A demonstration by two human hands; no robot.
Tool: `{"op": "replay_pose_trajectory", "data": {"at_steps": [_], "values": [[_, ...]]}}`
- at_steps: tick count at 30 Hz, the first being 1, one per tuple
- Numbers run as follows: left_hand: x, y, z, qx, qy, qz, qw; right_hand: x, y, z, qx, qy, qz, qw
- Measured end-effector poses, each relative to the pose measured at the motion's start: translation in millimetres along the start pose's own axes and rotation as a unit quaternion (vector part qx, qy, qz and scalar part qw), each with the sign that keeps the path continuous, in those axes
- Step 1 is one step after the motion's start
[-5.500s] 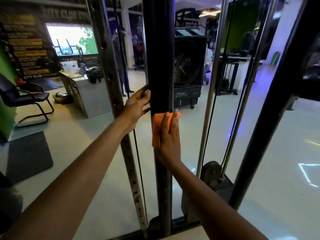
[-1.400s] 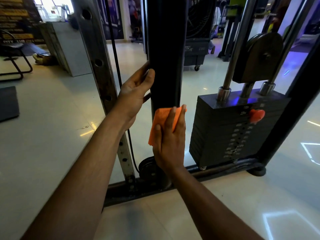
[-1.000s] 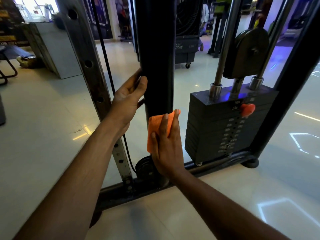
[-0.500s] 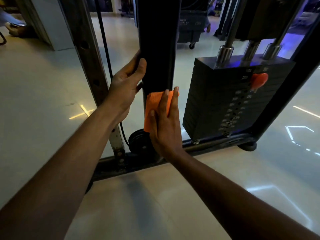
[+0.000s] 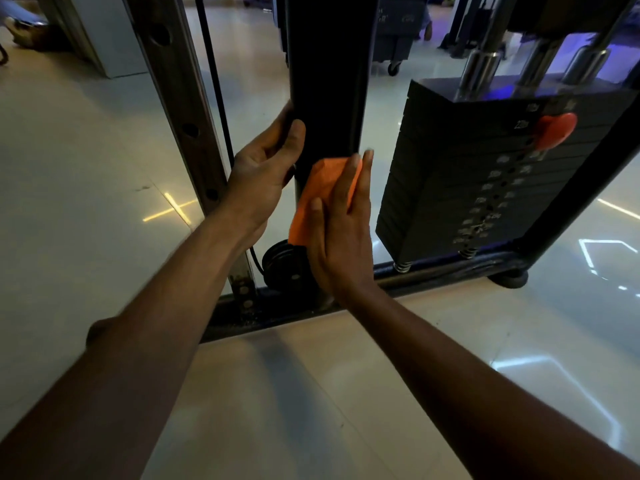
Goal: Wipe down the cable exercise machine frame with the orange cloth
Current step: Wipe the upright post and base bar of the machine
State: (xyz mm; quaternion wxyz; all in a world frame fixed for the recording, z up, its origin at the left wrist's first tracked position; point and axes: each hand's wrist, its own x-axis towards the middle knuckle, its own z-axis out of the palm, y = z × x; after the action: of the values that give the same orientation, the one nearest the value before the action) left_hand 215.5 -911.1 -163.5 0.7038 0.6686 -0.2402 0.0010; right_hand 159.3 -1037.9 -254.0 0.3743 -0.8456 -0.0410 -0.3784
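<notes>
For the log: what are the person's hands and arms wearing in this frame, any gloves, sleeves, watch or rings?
Nothing is worn as far as the view shows. The left hand and right hand are bare, without gloves, and no rings show on the visible fingers. Both forearms are bare up to the frame edge: no sleeves, watch or wristbands. Anything above the elbows is out of view.
</notes>
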Motion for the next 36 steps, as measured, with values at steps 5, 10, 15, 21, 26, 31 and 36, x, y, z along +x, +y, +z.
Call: {"op": "replay_pose_trajectory", "data": {"at_steps": [5, 10, 15, 21, 26, 31, 36], "values": [[-7.5, -8.0, 0.6, -0.012, 0.011, -0.015, 1.0, -11.6, 14.9, 8.9, -0.036, -0.005, -0.031, 0.999], [-17.6, -24.0, 2.0, 0.001, 0.016, -0.038, 0.999, -42.5, 28.8, 18.9, -0.04, -0.035, -0.015, 0.998], [-22.9, -38.1, -4.0, 0.013, -0.001, -0.058, 0.998, -19.3, 15.4, 14.9, 0.0, -0.006, 0.016, 1.0], [-32.1, -47.5, -1.4, 0.0, 0.015, -0.077, 0.997, -80.0, 50.0, 25.1, -0.048, -0.074, 0.006, 0.996], [-36.7, -56.6, -1.4, 0.01, 0.012, -0.093, 0.996, -65.2, 38.2, 29.7, -0.002, -0.035, 0.049, 0.998], [-41.2, -66.0, -7.3, 0.019, 0.0, -0.098, 0.995, -60.3, 46.5, 29.7, -0.022, -0.028, 0.017, 0.999], [-48.6, -78.3, -5.8, 0.04, 0.014, -0.096, 0.994, -112.1, 79.7, 36.3, -0.049, -0.099, 0.023, 0.994]]}}
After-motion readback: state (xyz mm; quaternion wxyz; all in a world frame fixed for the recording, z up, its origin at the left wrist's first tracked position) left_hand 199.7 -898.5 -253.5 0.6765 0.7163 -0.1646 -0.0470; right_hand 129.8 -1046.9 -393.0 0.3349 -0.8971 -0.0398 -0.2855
